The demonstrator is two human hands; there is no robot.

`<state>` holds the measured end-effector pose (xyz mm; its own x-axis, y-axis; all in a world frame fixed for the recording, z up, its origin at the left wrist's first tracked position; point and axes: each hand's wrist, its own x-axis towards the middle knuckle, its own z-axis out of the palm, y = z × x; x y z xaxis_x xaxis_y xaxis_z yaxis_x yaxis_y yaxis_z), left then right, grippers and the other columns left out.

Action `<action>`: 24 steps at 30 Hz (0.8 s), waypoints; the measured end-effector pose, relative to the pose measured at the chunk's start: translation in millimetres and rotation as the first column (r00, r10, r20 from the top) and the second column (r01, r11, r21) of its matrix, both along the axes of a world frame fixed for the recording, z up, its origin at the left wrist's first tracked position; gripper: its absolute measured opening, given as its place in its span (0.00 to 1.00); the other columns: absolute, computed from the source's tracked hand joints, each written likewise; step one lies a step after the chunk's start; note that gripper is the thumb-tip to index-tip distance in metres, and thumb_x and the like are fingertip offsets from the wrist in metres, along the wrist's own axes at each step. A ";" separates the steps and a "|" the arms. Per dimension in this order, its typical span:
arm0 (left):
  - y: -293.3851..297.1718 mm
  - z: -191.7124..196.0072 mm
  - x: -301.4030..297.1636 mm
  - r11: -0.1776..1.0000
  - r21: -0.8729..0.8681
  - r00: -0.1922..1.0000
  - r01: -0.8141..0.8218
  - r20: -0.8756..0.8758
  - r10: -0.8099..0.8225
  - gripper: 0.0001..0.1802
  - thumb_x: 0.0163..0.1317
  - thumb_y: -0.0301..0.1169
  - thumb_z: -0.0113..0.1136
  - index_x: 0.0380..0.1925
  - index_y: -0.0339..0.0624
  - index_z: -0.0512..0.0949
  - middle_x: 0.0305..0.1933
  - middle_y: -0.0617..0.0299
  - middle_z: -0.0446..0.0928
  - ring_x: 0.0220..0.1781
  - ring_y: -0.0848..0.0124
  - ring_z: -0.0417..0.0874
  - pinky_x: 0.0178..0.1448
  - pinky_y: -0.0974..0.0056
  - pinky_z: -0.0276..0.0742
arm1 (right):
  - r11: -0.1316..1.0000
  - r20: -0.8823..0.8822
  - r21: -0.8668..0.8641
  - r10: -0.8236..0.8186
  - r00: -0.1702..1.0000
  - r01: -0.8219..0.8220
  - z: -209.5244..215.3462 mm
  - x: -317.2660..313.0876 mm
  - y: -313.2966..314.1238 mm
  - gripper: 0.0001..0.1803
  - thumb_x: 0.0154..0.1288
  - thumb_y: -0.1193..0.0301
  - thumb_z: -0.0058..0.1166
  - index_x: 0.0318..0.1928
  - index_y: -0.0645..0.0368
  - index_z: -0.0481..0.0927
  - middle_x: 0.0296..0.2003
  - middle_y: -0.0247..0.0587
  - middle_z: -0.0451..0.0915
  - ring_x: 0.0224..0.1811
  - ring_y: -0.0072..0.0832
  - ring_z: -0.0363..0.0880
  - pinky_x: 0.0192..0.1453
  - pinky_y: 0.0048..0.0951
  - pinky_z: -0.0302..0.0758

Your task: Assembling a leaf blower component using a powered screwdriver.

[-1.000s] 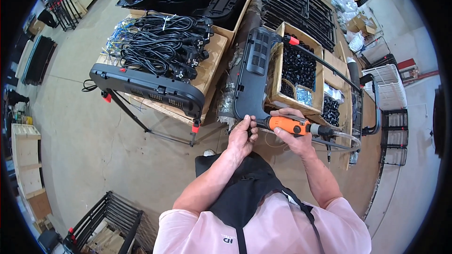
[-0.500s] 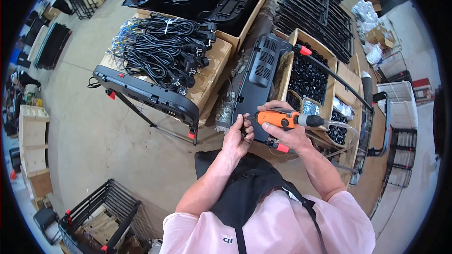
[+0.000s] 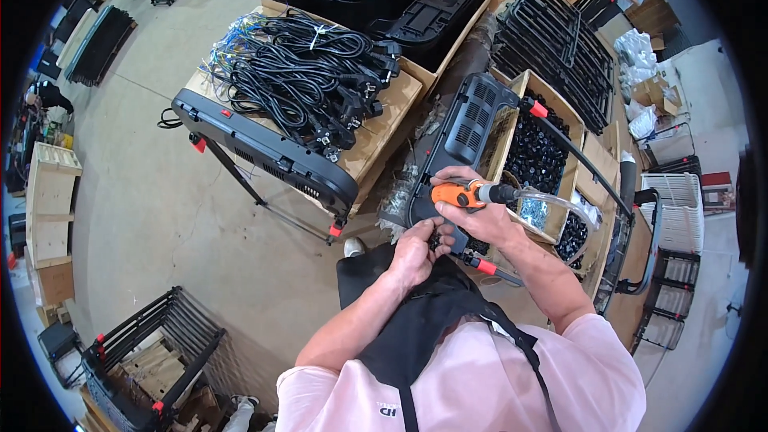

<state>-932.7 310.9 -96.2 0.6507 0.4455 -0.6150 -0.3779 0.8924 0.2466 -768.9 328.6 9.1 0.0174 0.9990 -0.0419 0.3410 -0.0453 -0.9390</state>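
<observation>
My right hand (image 3: 480,216) grips an orange power screwdriver (image 3: 458,194) with a black rear end and a clear hose trailing right. The screwdriver's front end points left over a black plastic panel (image 3: 468,132) with vent slots, and its tip is hard to make out. Close below it, at the panel's near end, my left hand (image 3: 418,252) is closed around small dark pieces, too small to name. Its fingertips are pinched together near the panel's edge. The panel is joined to a black tube frame with red fittings (image 3: 538,109).
To the right stands a wooden bin (image 3: 534,148) of small black parts. Bundled black power cords (image 3: 304,72) lie on a carton at the left, beside another black panel (image 3: 264,156) on legs. Behind are a carton of black plastic shells (image 3: 424,20) and stacked tube frames (image 3: 552,48).
The view has shifted, so the surroundings sit further right. My left hand has moved toward the panel's near end, and the screwdriver has tilted and drawn away from the left hand's fingers.
</observation>
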 end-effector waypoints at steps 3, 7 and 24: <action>5.3 0.8 -7.1 0.999 -0.006 0.999 0.037 0.021 -0.037 0.17 0.85 0.40 0.47 0.52 0.39 0.80 0.43 0.62 0.84 0.40 0.72 0.83 0.42 0.66 0.82 | 0.999 0.084 -0.035 -0.007 0.996 0.010 9.3 -7.4 5.3 0.24 0.65 0.72 0.70 0.60 0.58 0.80 0.48 0.41 0.88 0.50 0.27 0.88 0.59 0.31 0.84; 8.6 0.0 -11.4 0.997 0.030 0.998 0.068 0.007 -0.068 0.13 0.82 0.41 0.57 0.46 0.43 0.82 0.38 0.66 0.83 0.36 0.75 0.81 0.39 0.68 0.79 | 1.000 0.235 -0.019 0.002 0.972 0.003 7.6 -13.7 9.3 0.20 0.63 0.71 0.71 0.55 0.56 0.84 0.42 0.40 0.89 0.44 0.29 0.90 0.51 0.32 0.86; 28.2 -14.1 -41.9 0.989 0.047 0.986 -0.143 -0.078 0.146 0.13 0.80 0.40 0.60 0.49 0.42 0.82 0.34 0.69 0.81 0.29 0.78 0.79 0.32 0.71 0.80 | 0.999 0.260 -0.039 0.005 0.966 0.006 3.5 -19.0 7.6 0.23 0.63 0.72 0.69 0.58 0.58 0.82 0.45 0.44 0.89 0.48 0.35 0.90 0.56 0.36 0.85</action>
